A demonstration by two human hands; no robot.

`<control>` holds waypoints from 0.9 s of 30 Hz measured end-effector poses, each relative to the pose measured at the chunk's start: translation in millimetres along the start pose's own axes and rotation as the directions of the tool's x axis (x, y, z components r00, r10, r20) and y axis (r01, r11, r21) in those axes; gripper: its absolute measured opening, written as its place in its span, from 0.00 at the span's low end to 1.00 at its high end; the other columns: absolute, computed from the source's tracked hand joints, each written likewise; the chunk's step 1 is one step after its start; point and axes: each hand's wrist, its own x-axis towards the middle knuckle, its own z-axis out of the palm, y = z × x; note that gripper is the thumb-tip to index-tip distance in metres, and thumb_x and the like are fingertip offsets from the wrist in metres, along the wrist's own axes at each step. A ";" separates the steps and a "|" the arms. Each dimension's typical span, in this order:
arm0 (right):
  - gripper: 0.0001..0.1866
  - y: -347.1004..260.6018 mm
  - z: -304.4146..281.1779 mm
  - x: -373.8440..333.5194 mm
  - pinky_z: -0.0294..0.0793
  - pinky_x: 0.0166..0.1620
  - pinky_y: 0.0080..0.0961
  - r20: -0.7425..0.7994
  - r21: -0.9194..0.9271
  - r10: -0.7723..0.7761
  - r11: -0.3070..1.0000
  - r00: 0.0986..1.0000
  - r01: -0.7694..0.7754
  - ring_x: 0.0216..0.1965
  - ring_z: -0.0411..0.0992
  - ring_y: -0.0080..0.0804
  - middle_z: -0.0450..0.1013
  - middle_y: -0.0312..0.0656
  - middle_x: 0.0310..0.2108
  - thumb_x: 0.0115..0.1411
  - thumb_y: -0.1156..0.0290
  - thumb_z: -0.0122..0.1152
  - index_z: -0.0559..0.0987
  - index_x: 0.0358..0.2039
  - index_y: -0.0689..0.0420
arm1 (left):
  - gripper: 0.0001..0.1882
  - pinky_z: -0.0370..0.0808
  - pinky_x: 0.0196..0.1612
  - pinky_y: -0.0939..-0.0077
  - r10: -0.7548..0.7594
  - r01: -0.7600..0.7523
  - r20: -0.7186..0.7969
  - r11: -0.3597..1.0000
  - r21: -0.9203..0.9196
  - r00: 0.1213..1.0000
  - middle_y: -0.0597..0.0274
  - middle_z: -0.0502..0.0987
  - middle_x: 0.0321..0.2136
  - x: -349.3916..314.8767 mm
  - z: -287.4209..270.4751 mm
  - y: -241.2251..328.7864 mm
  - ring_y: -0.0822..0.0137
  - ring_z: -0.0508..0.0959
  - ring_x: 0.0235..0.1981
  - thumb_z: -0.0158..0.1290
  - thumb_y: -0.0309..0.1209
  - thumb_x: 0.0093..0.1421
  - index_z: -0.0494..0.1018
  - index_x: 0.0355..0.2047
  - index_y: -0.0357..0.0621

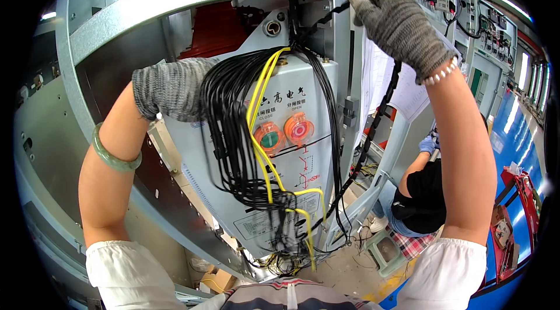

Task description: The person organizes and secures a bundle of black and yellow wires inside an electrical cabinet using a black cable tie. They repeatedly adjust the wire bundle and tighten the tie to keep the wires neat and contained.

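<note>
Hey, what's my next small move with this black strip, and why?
Perhaps wind the black strip around the top of the black wires: your right hand holds it raised, one stretch reaches the wires, and a long length hangs below.

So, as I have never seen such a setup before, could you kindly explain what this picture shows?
There is no robot here: a person works with two gloved hands, and the single picture comes from a wide fisheye camera on their head, which bends straight edges.

In front stands a grey panel with a green button and a red button. Black wires and yellow wires hang over it. The right hand, raised, holds a black strip. The left hand is at the black wires, its fingers hidden. At lower right, another person is near a stool.
</note>
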 end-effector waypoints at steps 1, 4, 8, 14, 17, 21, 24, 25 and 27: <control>0.16 -1.8 0.9 4.7 0.76 0.37 0.25 0.019 0.028 0.081 0.996 0.997 -0.082 0.28 0.74 0.26 0.77 0.42 0.28 0.65 0.62 0.47 0.78 0.45 0.57 | 0.31 0.69 0.54 0.71 -0.208 0.218 0.114 0.972 -0.084 0.972 0.47 0.71 0.51 3.9 -12.3 15.7 0.59 0.73 0.50 0.60 0.32 0.52 0.65 0.55 0.37; 0.14 0.2 0.4 14.4 0.76 0.40 0.27 -0.022 -0.107 -0.054 0.993 0.998 0.051 0.30 0.75 0.28 0.77 0.43 0.29 0.65 0.64 0.49 0.78 0.45 0.55 | 0.25 0.70 0.52 0.69 -0.198 0.196 -0.014 0.977 -0.081 0.980 0.47 0.72 0.48 -3.6 -14.3 19.3 0.58 0.74 0.48 0.58 0.30 0.53 0.70 0.51 0.37; 0.10 6.4 -2.7 28.3 0.75 0.41 0.35 -0.087 -0.296 -0.202 0.940 0.975 0.169 0.32 0.76 0.41 0.76 0.49 0.29 0.60 0.69 0.51 0.79 0.36 0.57 | 0.16 0.70 0.53 0.66 -0.086 0.068 -0.119 0.987 -0.148 0.989 0.48 0.75 0.43 -14.5 -17.4 5.5 0.55 0.74 0.47 0.52 0.27 0.56 0.74 0.45 0.37; 0.10 13.7 -20.3 38.0 0.74 0.40 0.38 0.055 -0.292 -0.231 0.926 0.971 0.237 0.33 0.75 0.49 0.76 0.52 0.29 0.55 0.73 0.49 0.80 0.32 0.59 | 0.19 0.70 0.56 0.67 -0.454 0.442 -0.295 0.890 -0.109 0.841 0.54 0.78 0.42 31.3 -31.7 20.7 0.61 0.76 0.47 0.52 0.40 0.60 0.75 0.47 0.42; 0.10 5.8 -16.3 41.2 0.75 0.39 0.38 0.057 -0.441 -0.282 0.854 0.958 0.278 0.33 0.76 0.47 0.76 0.53 0.28 0.52 0.72 0.52 0.80 0.33 0.58 | 0.27 0.69 0.56 0.67 -0.576 0.568 -0.214 0.817 -0.104 0.789 0.53 0.76 0.46 73.5 -22.0 21.3 0.61 0.75 0.49 0.54 0.51 0.57 0.74 0.49 0.44; 0.05 16.8 -5.7 36.9 0.76 0.40 0.35 0.002 -0.632 -0.526 0.658 0.850 0.409 0.32 0.75 0.43 0.74 0.45 0.28 0.56 0.75 0.53 0.76 0.33 0.56 | 0.36 0.68 0.57 0.65 -0.589 0.591 -0.049 0.805 0.045 0.807 0.49 0.75 0.48 108.7 -20.8 19.9 0.56 0.74 0.51 0.54 0.56 0.54 0.70 0.54 0.42; 0.06 6.8 -6.8 12.8 0.76 0.41 0.35 0.273 -0.720 -0.215 0.601 0.938 0.347 0.36 0.75 0.40 0.75 0.44 0.30 0.55 0.74 0.53 0.77 0.33 0.55 | 0.36 0.69 0.56 0.67 -0.597 0.596 -0.020 0.798 0.085 0.802 0.47 0.75 0.47 113.1 -19.1 24.5 0.56 0.75 0.50 0.55 0.57 0.53 0.71 0.53 0.42; 0.06 3.0 -9.7 2.8 0.76 0.42 0.35 0.315 -0.720 -0.225 0.577 0.922 0.386 0.37 0.75 0.40 0.74 0.44 0.31 0.55 0.74 0.53 0.78 0.33 0.55 | 0.34 0.70 0.54 0.68 -0.589 0.590 -0.038 0.804 0.067 0.807 0.47 0.76 0.45 111.0 -17.9 19.1 0.56 0.76 0.48 0.57 0.53 0.52 0.72 0.52 0.41; 0.08 -13.0 5.4 -1.9 0.75 0.42 0.37 0.388 -0.758 -0.091 0.534 0.917 0.374 0.38 0.74 0.42 0.73 0.44 0.29 0.57 0.72 0.53 0.78 0.36 0.55 | 0.33 0.72 0.53 0.68 -0.610 0.610 0.002 0.792 0.020 0.792 0.47 0.77 0.44 106.0 -17.5 14.7 0.57 0.77 0.46 0.58 0.50 0.51 0.72 0.51 0.40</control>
